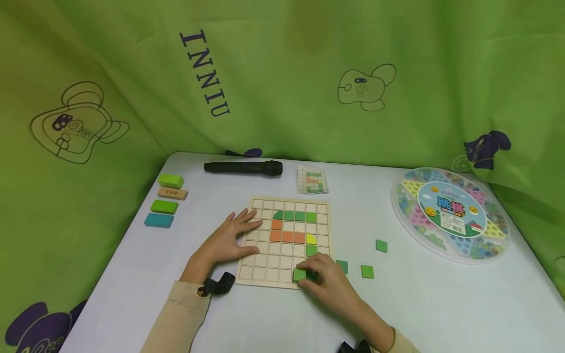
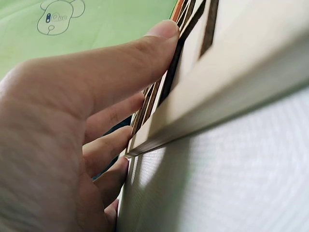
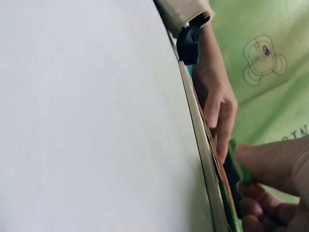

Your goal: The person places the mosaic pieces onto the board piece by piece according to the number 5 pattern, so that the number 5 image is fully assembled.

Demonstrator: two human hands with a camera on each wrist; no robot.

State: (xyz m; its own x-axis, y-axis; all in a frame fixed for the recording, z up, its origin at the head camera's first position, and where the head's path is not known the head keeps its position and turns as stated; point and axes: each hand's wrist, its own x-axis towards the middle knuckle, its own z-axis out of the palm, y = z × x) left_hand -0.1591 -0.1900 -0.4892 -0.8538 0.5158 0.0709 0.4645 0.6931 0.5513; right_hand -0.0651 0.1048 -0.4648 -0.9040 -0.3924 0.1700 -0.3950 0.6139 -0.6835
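A wooden grid board [image 1: 268, 262] lies on the white table, with green, orange and yellow tiles set in some of its squares. My left hand [image 1: 228, 239] rests on the board's left edge, fingers spread; in the left wrist view the thumb [image 2: 130, 63] lies over the rim. Over the board's lower right part, my right hand [image 1: 331, 282] pinches a green square tile [image 1: 299, 275] between thumb and fingers. In the right wrist view that tile [image 3: 240, 162] is held edge-on above the board. A darker green tile [image 1: 312, 276] shows partly beneath the right hand.
Loose green tiles [image 1: 367, 271] lie right of the board. Behind it are a pattern card [image 1: 312, 180] and a black microphone [image 1: 243, 168]. Several coloured blocks [image 1: 164, 206] line the left side. A round boxed marble game [image 1: 451, 215] sits at the right. Green cloth [image 1: 282, 73] hangs behind.
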